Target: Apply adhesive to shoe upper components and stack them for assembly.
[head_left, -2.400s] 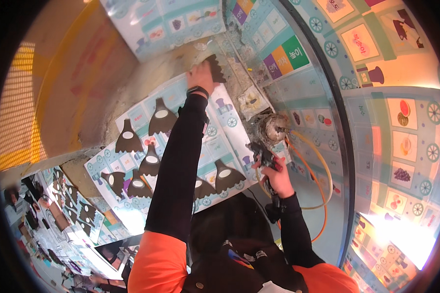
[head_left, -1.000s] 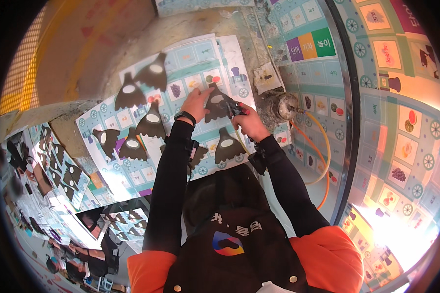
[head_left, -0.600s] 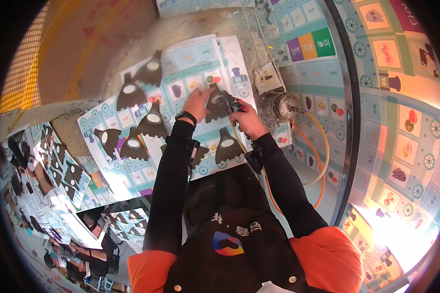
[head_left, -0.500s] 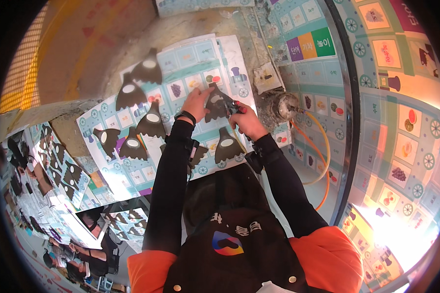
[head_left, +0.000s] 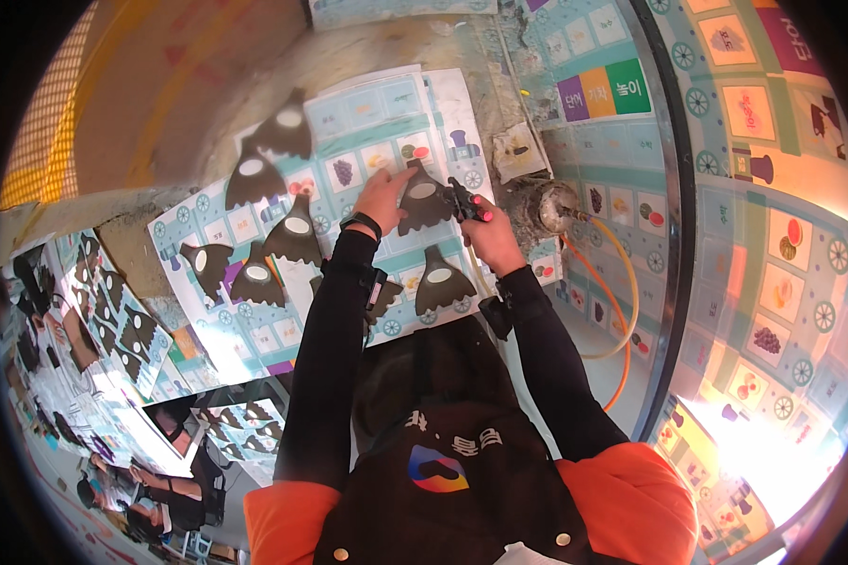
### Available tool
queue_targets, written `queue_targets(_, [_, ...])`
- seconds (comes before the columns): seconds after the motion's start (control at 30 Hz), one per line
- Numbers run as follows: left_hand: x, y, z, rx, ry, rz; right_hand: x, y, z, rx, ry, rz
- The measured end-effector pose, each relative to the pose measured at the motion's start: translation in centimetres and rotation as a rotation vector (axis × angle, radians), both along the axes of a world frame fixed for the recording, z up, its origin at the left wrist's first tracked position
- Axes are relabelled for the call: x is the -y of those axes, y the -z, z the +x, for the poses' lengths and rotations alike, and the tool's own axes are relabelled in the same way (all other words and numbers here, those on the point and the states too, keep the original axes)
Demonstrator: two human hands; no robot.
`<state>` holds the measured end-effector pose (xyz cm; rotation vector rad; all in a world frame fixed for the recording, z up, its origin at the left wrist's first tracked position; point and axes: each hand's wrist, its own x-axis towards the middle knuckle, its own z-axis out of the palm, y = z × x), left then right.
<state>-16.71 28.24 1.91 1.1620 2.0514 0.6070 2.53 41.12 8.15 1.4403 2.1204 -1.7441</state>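
A dark, flared piece (head_left: 426,209) with a scalloped lower edge and a pale oval near its top lies on the printed sheets. My left hand (head_left: 383,201) has its index finger and thumb spread along the left side of this piece, touching it. In my right hand (head_left: 493,237) is a small black hand tool (head_left: 464,200) with pinkish-red parts, held just right of the piece; its exact kind is unclear. Another flared piece (head_left: 441,282) lies nearer to me. One more dark piece (head_left: 383,294) is partly hidden by my left forearm.
Several similar pieces lie to the left, among them one (head_left: 294,232) in the middle. A round metal fitting (head_left: 558,205) with yellow and orange hoses (head_left: 622,282) stands at the right. Beyond runs a dark metal edge (head_left: 674,188). People work at a lower-left table (head_left: 193,452).
My right hand has drawn back to the right with the tool, which now sits beside the piece rather than over it. My left hand has stayed at the piece's left side.
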Motion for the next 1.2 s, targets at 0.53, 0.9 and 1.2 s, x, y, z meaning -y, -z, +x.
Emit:
queue_targets(0.53, [0.3,0.0,0.3,-0.027,-0.019,0.014,0.5,-0.6,0.5,-0.024,0.03,-0.109])
queue_targets(0.9, [1.3,-0.9,5.5,-0.264,-0.389,-0.102,1.1,-0.5,-1.1,-0.132,0.086,-0.142])
queue_targets(1.2, [0.1,0.3,9.0,-0.243,-0.628,-0.179,0.9,-2.2,-0.6,-0.078,0.119,-0.17])
